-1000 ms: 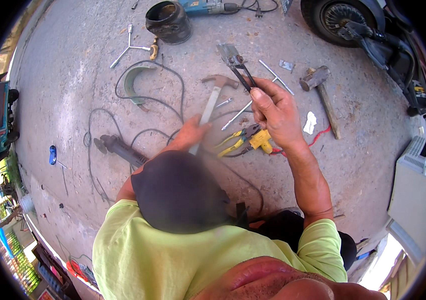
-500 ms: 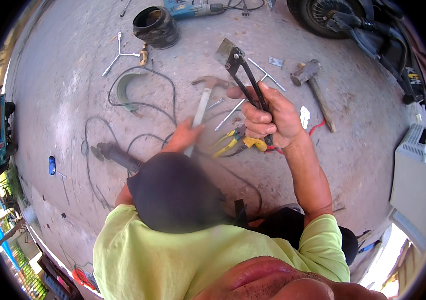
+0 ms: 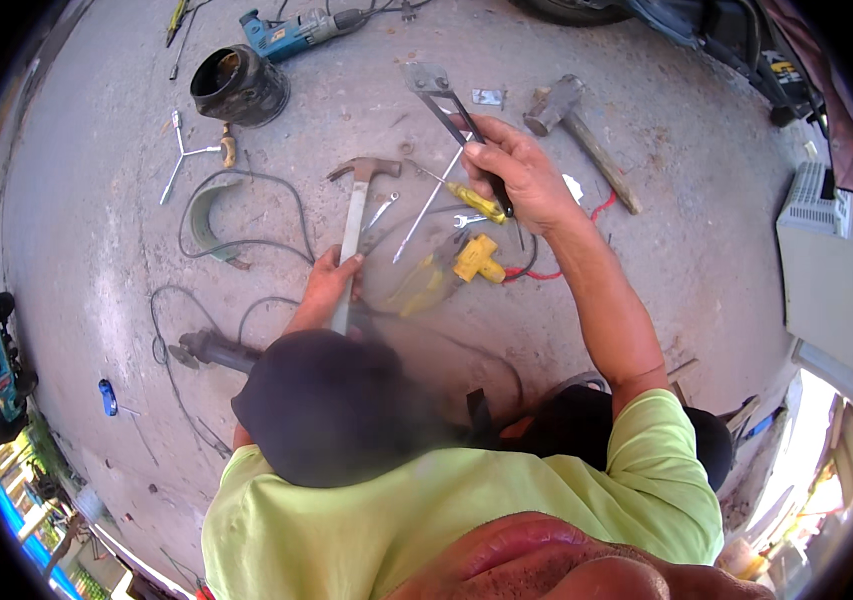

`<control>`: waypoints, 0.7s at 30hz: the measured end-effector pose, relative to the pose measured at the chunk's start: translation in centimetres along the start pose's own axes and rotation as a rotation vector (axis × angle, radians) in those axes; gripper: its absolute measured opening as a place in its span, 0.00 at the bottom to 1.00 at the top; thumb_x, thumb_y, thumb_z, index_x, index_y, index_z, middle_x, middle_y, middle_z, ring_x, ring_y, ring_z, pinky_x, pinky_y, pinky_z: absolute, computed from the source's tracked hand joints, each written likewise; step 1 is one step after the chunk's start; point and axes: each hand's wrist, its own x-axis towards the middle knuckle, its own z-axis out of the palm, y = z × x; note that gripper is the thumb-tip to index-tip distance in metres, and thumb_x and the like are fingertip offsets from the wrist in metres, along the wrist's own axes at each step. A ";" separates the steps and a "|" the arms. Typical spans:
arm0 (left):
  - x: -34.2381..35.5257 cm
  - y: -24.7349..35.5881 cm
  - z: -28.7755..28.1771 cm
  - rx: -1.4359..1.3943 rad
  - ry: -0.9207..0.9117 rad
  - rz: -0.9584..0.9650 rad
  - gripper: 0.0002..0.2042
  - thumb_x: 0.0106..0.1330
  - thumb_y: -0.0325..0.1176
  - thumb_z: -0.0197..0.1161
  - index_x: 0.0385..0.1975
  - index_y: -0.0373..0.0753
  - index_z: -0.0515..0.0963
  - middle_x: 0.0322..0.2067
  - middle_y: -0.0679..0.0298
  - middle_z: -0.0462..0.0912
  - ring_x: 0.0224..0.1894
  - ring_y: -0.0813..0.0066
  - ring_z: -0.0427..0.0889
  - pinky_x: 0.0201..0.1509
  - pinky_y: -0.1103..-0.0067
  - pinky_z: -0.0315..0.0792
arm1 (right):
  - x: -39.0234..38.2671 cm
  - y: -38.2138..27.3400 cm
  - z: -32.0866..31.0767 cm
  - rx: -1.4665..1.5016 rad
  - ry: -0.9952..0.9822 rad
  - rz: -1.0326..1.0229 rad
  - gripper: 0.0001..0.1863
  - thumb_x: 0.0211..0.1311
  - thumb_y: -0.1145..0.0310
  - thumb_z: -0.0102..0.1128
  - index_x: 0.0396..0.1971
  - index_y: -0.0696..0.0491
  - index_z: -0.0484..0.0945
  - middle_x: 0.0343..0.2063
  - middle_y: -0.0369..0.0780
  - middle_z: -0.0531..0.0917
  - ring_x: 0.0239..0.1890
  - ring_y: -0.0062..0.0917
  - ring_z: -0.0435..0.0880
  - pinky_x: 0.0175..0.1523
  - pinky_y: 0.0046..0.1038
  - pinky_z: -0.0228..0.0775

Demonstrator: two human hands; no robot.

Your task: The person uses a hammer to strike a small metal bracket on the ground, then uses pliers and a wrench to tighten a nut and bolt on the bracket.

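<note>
My left hand is closed round the pale handle of a claw hammer, whose rusty head points away from me just above the floor. My right hand, raised to the right, grips a metal tool with a flat plate at its far end and two thin black arms; its exact kind is unclear. Below that hand lie a yellow-handled screwdriver, an open-ended wrench and a yellow T-shaped piece. A thin metal rod lies between the hands. A dark rounded shape hides the hammer's lower end.
A sledgehammer lies to the right. At the far left are a blue drill, a black pot and a three-armed socket wrench. A corded dark power tool lies near my left forearm. A pale boxy appliance stands right.
The view has shifted, so floor things appear farther left and lower. My right hand has carried the black-armed tool slightly away, uncovering the screwdriver. The hammer stays in my left hand, now less blurred.
</note>
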 end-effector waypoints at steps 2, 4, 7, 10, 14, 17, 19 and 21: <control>0.6 -0.7 -1.4 -0.170 -0.098 -0.062 0.12 0.74 0.41 0.60 0.45 0.39 0.74 0.24 0.65 0.77 0.20 0.76 0.75 0.22 0.78 0.71 | 1.2 2.2 -3.5 -0.350 0.182 -0.116 0.25 0.75 0.66 0.54 0.68 0.55 0.69 0.30 0.32 0.76 0.28 0.14 0.74 0.31 0.18 0.64; 0.5 -1.0 -2.1 -0.230 -0.147 -0.119 0.12 0.75 0.41 0.58 0.46 0.40 0.74 0.25 0.64 0.77 0.20 0.73 0.75 0.22 0.77 0.71 | 1.5 4.3 -7.1 -0.290 0.341 -0.049 0.25 0.75 0.66 0.54 0.70 0.51 0.68 0.32 0.33 0.78 0.29 0.14 0.75 0.31 0.19 0.66; 0.5 -1.7 -2.6 -0.291 -0.173 -0.158 0.12 0.76 0.41 0.56 0.48 0.39 0.73 0.26 0.61 0.77 0.20 0.70 0.75 0.23 0.74 0.70 | 1.9 7.9 -12.0 -0.179 0.514 -0.003 0.25 0.76 0.65 0.53 0.71 0.47 0.67 0.34 0.34 0.80 0.27 0.15 0.77 0.30 0.19 0.68; 1.2 -1.4 -2.5 -0.317 -0.287 -0.172 0.13 0.76 0.41 0.55 0.48 0.38 0.73 0.26 0.61 0.77 0.19 0.71 0.73 0.22 0.74 0.69 | 0.7 10.1 -15.7 -0.189 0.637 0.037 0.27 0.77 0.62 0.53 0.72 0.50 0.64 0.34 0.37 0.83 0.23 0.16 0.76 0.27 0.22 0.69; 1.0 -2.0 -3.2 -0.336 -0.253 -0.184 0.14 0.76 0.42 0.55 0.49 0.38 0.72 0.25 0.60 0.77 0.17 0.72 0.70 0.21 0.74 0.67 | 1.5 11.0 -17.5 -0.225 0.654 0.078 0.27 0.77 0.59 0.51 0.67 0.61 0.67 0.31 0.41 0.85 0.22 0.19 0.77 0.26 0.24 0.70; 1.0 -2.0 -3.2 -0.318 -0.229 -0.179 0.14 0.75 0.42 0.56 0.48 0.38 0.74 0.26 0.61 0.77 0.17 0.72 0.71 0.21 0.74 0.68 | 2.3 11.8 -19.0 -0.221 0.661 0.106 0.24 0.77 0.55 0.48 0.56 0.61 0.76 0.29 0.40 0.85 0.20 0.19 0.77 0.25 0.24 0.68; 0.9 -1.7 -3.1 -0.338 -0.232 -0.180 0.14 0.73 0.41 0.59 0.48 0.37 0.76 0.26 0.62 0.78 0.19 0.71 0.75 0.22 0.75 0.70 | 2.9 12.6 -19.8 -0.255 0.668 0.137 0.25 0.76 0.52 0.47 0.51 0.60 0.79 0.28 0.40 0.84 0.20 0.20 0.77 0.25 0.26 0.68; 1.0 -2.1 -3.3 -0.336 -0.253 -0.154 0.14 0.75 0.42 0.57 0.48 0.38 0.74 0.25 0.61 0.77 0.17 0.72 0.71 0.21 0.75 0.67 | 3.6 13.5 -20.4 -0.311 0.685 0.180 0.26 0.76 0.50 0.47 0.47 0.59 0.81 0.26 0.40 0.83 0.20 0.21 0.78 0.26 0.28 0.69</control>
